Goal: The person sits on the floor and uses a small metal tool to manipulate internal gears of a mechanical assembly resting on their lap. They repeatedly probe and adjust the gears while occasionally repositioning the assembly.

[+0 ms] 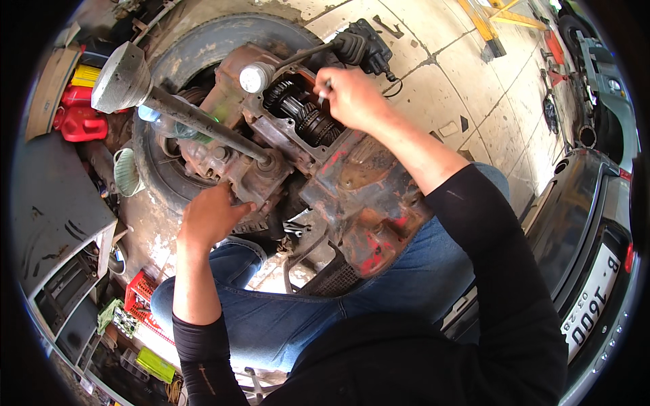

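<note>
Looks mid-job: gearbox (352,179) opened up, gears (305,115) bare inside, no cover over the opening. Counts as done, judging by this: access to the inside. Counts as left, judging by this: closing that opening. Impossible to tell whether any gear is out or loose.

Located between the knees, right up against a big worn tire (230,28); support underneath mostly hidden. Right hand (352,98) at the far right side of the opening, fingers closed on a small grey piece (326,93), too blurred to identify. Left hand (208,218) against the near left edge of the housing, fingers open, thumb apart, nothing visibly held, tips partly hidden.

Across the left side, a long metal shaft (203,122) with a wide flared head, lower end at the housing. Beyond the opening, a black booted part (362,47) with a rod reaching back toward the rim.

Floor of pale tiles (487,81), dirty, stained, bits scattered. Looks like a workshop: dark car rear (569,210) at right, yellow metal stand (484,27) up top, grey cabinet (57,203) at left, red canister (81,125) behind, red basket (140,292) lower down.
</note>
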Tool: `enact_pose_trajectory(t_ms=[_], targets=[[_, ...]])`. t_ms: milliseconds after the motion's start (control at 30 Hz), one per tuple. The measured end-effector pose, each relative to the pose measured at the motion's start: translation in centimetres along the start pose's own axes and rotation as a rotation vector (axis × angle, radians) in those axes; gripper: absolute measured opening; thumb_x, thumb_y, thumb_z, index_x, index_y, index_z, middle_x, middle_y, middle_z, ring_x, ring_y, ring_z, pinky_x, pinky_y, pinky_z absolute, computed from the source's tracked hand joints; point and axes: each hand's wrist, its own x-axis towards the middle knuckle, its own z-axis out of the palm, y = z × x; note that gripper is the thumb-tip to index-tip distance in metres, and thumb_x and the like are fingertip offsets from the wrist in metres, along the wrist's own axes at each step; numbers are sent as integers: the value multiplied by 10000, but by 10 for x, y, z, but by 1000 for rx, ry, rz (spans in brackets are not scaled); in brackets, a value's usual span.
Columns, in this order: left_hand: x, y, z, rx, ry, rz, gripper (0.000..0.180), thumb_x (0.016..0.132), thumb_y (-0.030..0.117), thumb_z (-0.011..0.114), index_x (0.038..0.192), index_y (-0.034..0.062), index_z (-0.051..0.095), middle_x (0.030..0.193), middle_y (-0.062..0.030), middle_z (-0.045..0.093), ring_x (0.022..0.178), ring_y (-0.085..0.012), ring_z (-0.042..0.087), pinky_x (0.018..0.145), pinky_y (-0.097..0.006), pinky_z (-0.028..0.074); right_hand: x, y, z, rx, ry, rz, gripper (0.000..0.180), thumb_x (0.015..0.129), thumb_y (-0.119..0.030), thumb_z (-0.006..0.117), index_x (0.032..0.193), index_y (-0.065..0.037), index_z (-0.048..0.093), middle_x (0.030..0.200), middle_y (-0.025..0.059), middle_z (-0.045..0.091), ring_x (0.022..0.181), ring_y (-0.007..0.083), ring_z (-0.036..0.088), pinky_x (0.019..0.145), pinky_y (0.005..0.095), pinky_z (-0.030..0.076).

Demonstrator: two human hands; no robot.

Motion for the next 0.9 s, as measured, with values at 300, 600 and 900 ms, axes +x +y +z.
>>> enact_pose_trajectory(t_ms=[300, 600, 900], targets=[[1, -1, 0, 14, -6, -3, 557, 851, 486, 800, 1097, -7, 714, 1010, -244, 756, 1020, -434, 723, 865, -495, 547, -3, -19, -2, -68, -150, 177, 58, 980, -18, 648, 964, -74, 648, 885, 173, 761, 855, 367, 756, 762, 444, 564], [0, 3, -4, 6, -45, -19, 591, 854, 468, 805, 1144, -38, 707, 1082, -268, 756, 1090, -440, 714, 922, -520, 548, -6, -21, 3, -69, -191, 99, 113, 932, 77, 601, 967, -23, 642, 960, 184, 779, 943, 299, 781, 802, 405, 582], [-1, 0, -2, 3, 4, 10, 575, 854, 490, 799, 1114, -16, 712, 1028, -255, 754, 1033, -439, 720, 878, -502, 545, -7, -27, 2, -69, -252, 81, 122, 918, 83, 566, 921, -33, 606, 899, 173, 765, 928, 327, 777, 807, 411, 588]])
